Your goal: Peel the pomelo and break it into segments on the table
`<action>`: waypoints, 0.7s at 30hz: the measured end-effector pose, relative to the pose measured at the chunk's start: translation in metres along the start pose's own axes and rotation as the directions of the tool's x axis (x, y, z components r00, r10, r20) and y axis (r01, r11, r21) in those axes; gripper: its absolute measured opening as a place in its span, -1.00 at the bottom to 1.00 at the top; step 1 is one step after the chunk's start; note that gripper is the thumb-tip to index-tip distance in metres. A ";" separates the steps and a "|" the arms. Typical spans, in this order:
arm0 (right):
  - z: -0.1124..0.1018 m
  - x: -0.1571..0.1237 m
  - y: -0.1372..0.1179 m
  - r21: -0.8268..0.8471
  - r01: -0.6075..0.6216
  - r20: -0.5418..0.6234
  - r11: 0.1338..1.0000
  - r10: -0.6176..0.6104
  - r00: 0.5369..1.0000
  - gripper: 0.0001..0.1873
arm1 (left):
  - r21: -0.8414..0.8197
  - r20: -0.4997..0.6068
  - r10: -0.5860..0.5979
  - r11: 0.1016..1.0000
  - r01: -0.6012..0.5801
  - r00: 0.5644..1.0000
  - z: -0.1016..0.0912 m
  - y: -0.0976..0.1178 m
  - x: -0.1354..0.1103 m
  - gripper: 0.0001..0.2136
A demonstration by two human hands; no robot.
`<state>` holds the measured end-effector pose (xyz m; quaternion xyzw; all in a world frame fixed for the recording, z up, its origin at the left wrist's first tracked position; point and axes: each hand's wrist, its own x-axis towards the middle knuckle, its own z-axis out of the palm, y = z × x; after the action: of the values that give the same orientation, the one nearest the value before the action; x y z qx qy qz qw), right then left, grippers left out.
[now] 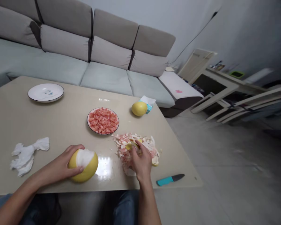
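Note:
My left hand (pixel 70 162) is wrapped round a yellow pomelo (pixel 90 170) from its left side. A strip of its rind is gone at the top, where white pith shows. Over a heap of peel and membrane scraps (pixel 125 137) is my right hand (pixel 141 161), its thumb and fingers closed on a piece of yellow pomelo peel (pixel 129 146). The fingers partly cover that piece. To the right of the heap lies a knife (pixel 166 180) with a turquoise handle and dark blade, near the table's front edge.
A plate of red pomelo flesh (pixel 103 121) stands mid-table. Behind the heap, a whole pomelo (pixel 139 108) sits against a tissue pack (pixel 149 107). An oval white plate (pixel 46 92) and crumpled tissues (pixel 25 157) are at left. A sofa (pixel 105 75) lines the table's far side.

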<state>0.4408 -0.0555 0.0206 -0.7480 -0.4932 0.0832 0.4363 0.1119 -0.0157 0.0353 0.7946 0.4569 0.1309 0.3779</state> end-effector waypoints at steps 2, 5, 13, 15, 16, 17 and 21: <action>-0.004 0.004 0.009 -0.025 0.085 -0.115 0.996 -0.087 0.990 -0.59 | 0.000 -0.014 -0.026 1.000 0.026 1.000 0.002 -0.002 0.001 -0.43; -0.004 0.001 0.004 -0.001 0.151 -0.193 0.989 -0.148 0.970 -0.63 | -0.011 -0.040 -0.050 0.999 0.050 0.998 0.003 -0.004 0.003 -0.42; 0.029 -0.048 -0.060 0.299 0.228 0.245 0.927 -0.305 0.920 -0.82 | -0.065 -0.081 -0.051 0.997 0.045 0.995 0.008 -0.014 0.004 -0.49; 0.037 -0.062 -0.069 0.319 0.248 0.334 0.915 -0.353 0.874 -0.78 | -0.076 -0.106 -0.033 0.997 0.025 0.994 0.010 -0.013 0.003 -0.52; 0.041 -0.067 -0.071 0.315 0.261 0.347 0.912 -0.367 0.863 -0.73 | -0.078 -0.119 -0.027 0.997 0.017 0.993 0.011 -0.011 0.003 -0.53; 0.044 -0.071 -0.073 0.302 0.276 0.345 0.912 -0.374 0.861 -0.68 | -0.078 -0.126 -0.021 0.997 0.011 0.992 0.011 -0.009 0.002 -0.54; 0.046 -0.072 -0.072 0.226 0.338 0.309 0.914 -0.396 0.865 -0.58 | -0.041 -0.117 0.001 0.999 -0.006 0.993 0.012 0.004 0.000 -0.47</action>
<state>0.3310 -0.0783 0.0239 -0.5751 -0.6874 0.1696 0.4099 0.1216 -0.0228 0.0300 0.7785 0.4739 0.1873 0.3664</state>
